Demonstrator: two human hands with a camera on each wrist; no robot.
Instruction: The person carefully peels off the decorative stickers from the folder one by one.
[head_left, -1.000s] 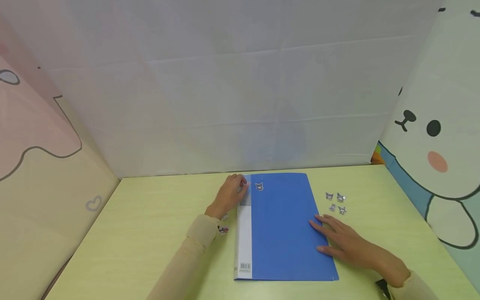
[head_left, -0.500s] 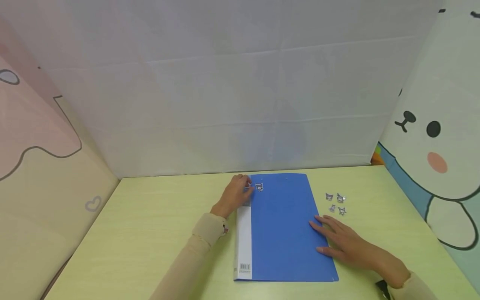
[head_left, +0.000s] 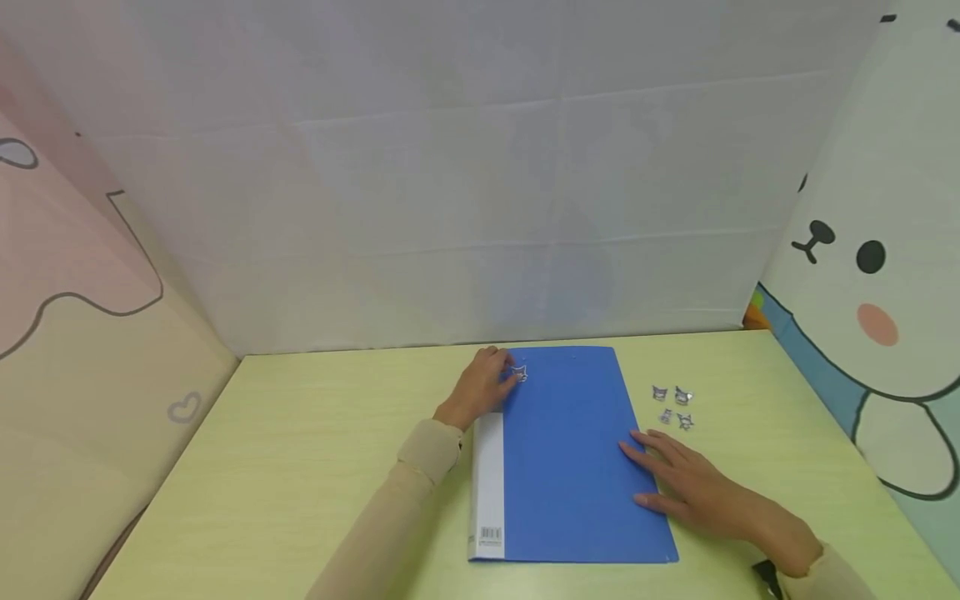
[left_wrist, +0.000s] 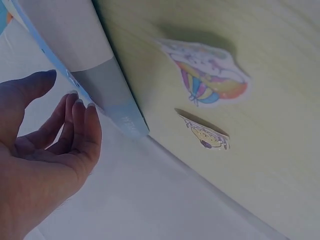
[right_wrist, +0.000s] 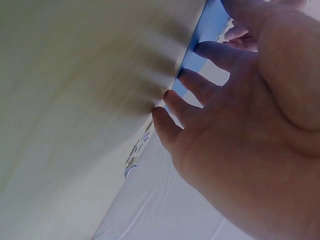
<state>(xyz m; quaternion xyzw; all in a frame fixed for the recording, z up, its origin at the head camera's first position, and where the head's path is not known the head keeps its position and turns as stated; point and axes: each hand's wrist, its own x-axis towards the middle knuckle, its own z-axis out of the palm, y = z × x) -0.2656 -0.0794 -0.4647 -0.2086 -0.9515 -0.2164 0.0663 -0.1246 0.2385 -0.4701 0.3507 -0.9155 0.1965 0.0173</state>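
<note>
A blue folder (head_left: 570, 467) with a pale spine lies on the table. My left hand (head_left: 483, 383) is over its top left corner, thumb and fingers beside a small cartoon sticker (head_left: 520, 373) on the cover. In the left wrist view, the left hand's (left_wrist: 55, 130) bent fingers and thumb stay apart at the folder's edge; whether they touch the sticker I cannot tell. My right hand (head_left: 693, 487) rests on the folder's right edge, fingers spread and relaxed. Seen from the right wrist, its fingertips (right_wrist: 170, 95) meet that edge.
Several small cartoon stickers (head_left: 672, 406) lie right of the folder. Left of the spine, the left wrist view shows a rainbow-coloured sticker (left_wrist: 210, 75) and a smaller sticker (left_wrist: 204, 132) on the table. A pale table (head_left: 300, 450) backs onto a white sheet (head_left: 420, 208).
My left hand has slid right, from the spine's top to the sticker on the cover. Its forearm now hides the loose stickers left of the spine. The right hand has stayed still.
</note>
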